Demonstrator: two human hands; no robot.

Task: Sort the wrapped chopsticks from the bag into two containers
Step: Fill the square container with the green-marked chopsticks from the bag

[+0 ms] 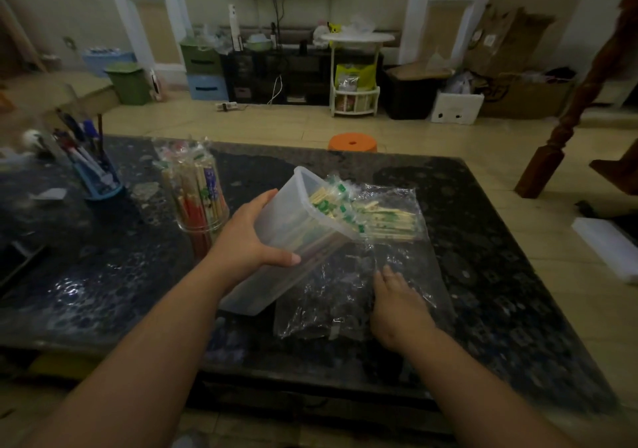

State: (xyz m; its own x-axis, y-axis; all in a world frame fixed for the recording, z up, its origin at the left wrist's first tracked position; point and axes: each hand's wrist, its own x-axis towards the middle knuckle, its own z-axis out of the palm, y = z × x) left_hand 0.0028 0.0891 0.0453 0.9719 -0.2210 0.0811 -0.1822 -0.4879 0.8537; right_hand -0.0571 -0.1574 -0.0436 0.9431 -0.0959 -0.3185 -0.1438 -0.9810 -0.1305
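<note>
Head view: left hand (pixel 255 237) grasps tilted translucent container (pixel 293 244), green-wrapped chopsticks (pixel 331 202) at its mouth, over clear bag (pixel 345 299). Right hand (pixel 397 302) flat, unclenched, pins bag. Best: right container slowly so chopsticks slide inside.

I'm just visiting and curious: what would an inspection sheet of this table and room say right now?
Surface: dark speckled table, glossy.
Job's things: tilted plastic container with green-wrapped chopsticks at its mouth; clear bag holding more; round jar packed with chopsticks.
Clutter: blue pen holder.
Hands: left hand grips the plastic container; right hand rests flat on the bag.
Cables: power strip on the floor.
Surroundings: orange stool, green bin, cardboard boxes.
</note>
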